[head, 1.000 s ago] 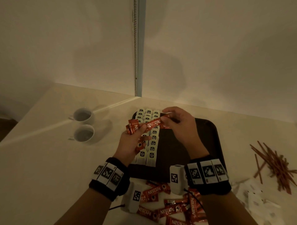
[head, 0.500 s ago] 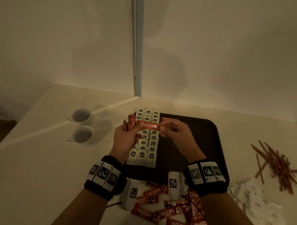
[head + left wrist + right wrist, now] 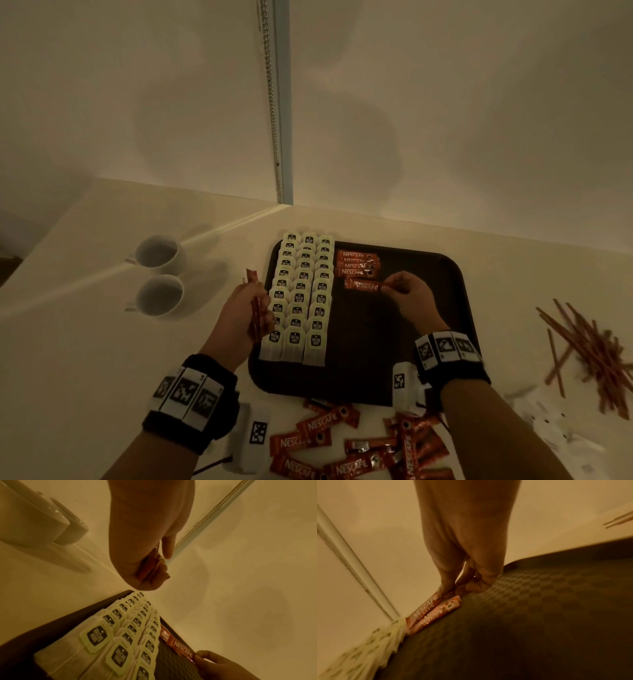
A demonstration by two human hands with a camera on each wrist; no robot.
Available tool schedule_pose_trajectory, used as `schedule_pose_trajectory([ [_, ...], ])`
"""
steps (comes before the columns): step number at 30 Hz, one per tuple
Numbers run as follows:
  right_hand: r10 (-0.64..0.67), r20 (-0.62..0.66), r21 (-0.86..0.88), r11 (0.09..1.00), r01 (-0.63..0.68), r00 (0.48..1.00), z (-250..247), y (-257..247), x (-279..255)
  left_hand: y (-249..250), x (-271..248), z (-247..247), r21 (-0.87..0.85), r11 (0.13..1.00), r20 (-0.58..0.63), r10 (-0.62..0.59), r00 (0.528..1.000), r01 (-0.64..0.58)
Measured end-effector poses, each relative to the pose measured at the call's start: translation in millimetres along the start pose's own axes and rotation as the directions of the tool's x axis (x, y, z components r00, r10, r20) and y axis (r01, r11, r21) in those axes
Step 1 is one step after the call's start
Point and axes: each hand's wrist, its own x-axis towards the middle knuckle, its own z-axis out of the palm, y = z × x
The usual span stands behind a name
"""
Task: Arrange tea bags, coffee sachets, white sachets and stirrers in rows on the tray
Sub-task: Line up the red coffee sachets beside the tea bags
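Right hand [image 3: 409, 296] pinches coffee sachet [image 3: 363, 285] by end, low over tray [image 3: 455, 274], just below laid sachets [image 3: 358, 263]. Set parallel, edges flush. Left hand [image 3: 245, 308] grips spare sachets [image 3: 254, 305].

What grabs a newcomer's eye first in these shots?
The dark tray at centre, its left side filled with three neat rows of tea bags. Beside them at the far end a short stack of red coffee sachets, where the right hand pinches one more sachet, while the left hand grips a spare bundle off the tray's left edge. Loose stirrers lie scattered to the right.
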Motion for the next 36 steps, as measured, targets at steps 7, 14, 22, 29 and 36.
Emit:
schedule_pose_trajectory([
  [7, 0.048, 0.003, -0.085, 0.995, -0.048, 0.999, 20, 4, 25, -4, 3, 1, 0.043, 0.999, -0.007, -0.023, 1.0, 0.024],
  [14, 0.057, -0.078, -0.083, 0.995, -0.064, 0.995, 28, -1, 36, -1, 5, -2, 0.053, 0.999, -0.013, -0.01, 1.0, 0.011],
  [22, 0.017, -0.115, -0.09, 0.996, -0.027, 0.993, 32, 1, 40, -2, 5, -2, 0.064, 0.998, 0.0, -0.009, 1.0, 0.009],
  [29, 0.012, -0.138, -0.135, 0.99, -0.031, 0.99, 36, 4, 45, -1, 4, 1, 0.027, 0.999, -0.028, -0.018, 0.999, 0.019],
  [36, 0.008, -0.151, -0.142, 0.989, -0.029, 0.989, 36, 6, 47, -5, 4, 3, 0.04, 0.999, 0.03, -0.011, 0.999, 0.009],
])
